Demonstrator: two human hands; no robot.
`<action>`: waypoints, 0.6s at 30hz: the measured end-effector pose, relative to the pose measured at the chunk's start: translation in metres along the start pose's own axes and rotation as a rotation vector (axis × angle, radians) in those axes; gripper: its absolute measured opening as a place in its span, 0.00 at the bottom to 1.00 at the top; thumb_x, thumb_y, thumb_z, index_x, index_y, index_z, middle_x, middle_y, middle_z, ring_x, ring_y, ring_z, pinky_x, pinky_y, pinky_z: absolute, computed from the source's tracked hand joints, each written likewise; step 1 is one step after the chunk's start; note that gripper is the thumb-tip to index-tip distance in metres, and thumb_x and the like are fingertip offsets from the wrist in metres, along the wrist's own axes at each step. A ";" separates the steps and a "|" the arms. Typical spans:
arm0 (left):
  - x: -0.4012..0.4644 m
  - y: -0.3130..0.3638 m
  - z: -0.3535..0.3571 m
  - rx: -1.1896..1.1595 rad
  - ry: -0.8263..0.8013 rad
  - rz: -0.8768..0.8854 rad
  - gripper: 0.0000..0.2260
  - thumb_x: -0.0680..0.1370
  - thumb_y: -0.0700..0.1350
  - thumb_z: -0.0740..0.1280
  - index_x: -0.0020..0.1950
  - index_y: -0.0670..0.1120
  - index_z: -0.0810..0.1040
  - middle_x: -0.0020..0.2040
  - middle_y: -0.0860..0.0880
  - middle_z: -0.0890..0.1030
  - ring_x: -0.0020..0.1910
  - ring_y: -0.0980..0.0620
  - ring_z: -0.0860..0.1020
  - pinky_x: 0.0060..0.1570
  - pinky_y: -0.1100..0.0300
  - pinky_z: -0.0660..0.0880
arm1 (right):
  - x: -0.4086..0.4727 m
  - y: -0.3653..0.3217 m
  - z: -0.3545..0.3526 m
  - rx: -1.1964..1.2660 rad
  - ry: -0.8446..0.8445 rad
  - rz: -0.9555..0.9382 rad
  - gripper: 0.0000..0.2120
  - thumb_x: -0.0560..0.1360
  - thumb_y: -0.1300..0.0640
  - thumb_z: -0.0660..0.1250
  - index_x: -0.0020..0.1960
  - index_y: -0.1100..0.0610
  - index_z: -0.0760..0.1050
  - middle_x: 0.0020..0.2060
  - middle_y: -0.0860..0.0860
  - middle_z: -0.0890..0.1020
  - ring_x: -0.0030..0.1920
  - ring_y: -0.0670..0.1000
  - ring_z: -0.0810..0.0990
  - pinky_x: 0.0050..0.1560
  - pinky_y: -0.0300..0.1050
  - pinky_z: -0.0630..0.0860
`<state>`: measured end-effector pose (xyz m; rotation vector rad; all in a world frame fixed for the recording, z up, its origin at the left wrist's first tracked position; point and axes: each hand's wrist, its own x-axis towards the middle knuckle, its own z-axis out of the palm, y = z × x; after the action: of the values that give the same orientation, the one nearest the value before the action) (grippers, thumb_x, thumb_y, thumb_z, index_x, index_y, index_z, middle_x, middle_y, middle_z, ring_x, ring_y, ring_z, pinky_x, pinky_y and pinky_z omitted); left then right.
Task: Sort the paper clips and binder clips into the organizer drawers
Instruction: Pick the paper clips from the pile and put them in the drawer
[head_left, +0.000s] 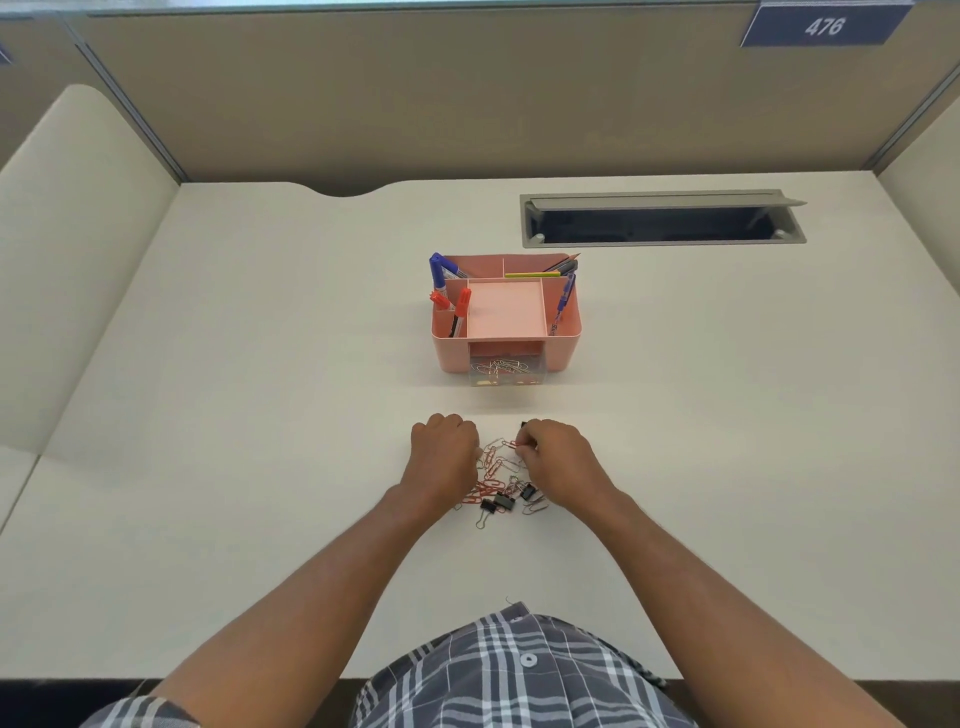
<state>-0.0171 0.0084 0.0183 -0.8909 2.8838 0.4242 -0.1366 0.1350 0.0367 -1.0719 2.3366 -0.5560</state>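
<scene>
Both hands (447, 457) flank scattered clips (498, 478) (orientations mixed).

Cream desk (234, 519) inside beige partition walls (415, 104) (number plate (823, 26) reads 476), grey cable tray (662, 218) recessed

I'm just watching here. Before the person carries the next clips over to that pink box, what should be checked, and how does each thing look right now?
1. Drawer of the pink organizer pulled out to receive clips: ok, it sticks out at the front with paper clips already inside.
2. Clips left to sort: ok, a mixed pile lies on the desk between the hands.
3. Right hand has a clip: ok, its fingertips pinch a red paper clip.
4. Left hand holds something: cannot tell, it is curled over the pile's edge.
5. Path from pile to drawer: ok, bare desk.
6. Second drawer for binder clips: cannot tell.
</scene>
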 end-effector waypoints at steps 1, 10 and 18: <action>0.000 0.000 -0.001 -0.030 0.003 0.002 0.04 0.79 0.46 0.64 0.47 0.47 0.76 0.48 0.49 0.79 0.51 0.45 0.74 0.49 0.51 0.67 | 0.000 0.001 -0.001 0.024 0.004 0.010 0.06 0.77 0.60 0.62 0.45 0.55 0.78 0.42 0.48 0.82 0.44 0.51 0.78 0.43 0.45 0.73; 0.004 0.014 -0.040 -0.550 0.323 0.054 0.05 0.78 0.36 0.65 0.45 0.45 0.76 0.40 0.50 0.78 0.41 0.50 0.75 0.41 0.56 0.74 | 0.006 -0.012 -0.034 0.282 0.188 -0.020 0.05 0.77 0.56 0.67 0.43 0.51 0.78 0.37 0.45 0.81 0.37 0.42 0.78 0.39 0.39 0.75; 0.043 0.026 -0.077 -0.498 0.391 0.136 0.06 0.77 0.33 0.64 0.48 0.40 0.79 0.43 0.44 0.81 0.41 0.47 0.77 0.42 0.52 0.79 | 0.046 -0.036 -0.064 -0.033 0.429 -0.173 0.07 0.78 0.60 0.64 0.49 0.60 0.81 0.45 0.55 0.81 0.47 0.53 0.75 0.46 0.47 0.75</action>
<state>-0.0678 -0.0170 0.0910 -0.9238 3.2673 1.1381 -0.1798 0.0869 0.0945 -1.2809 2.6354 -0.8901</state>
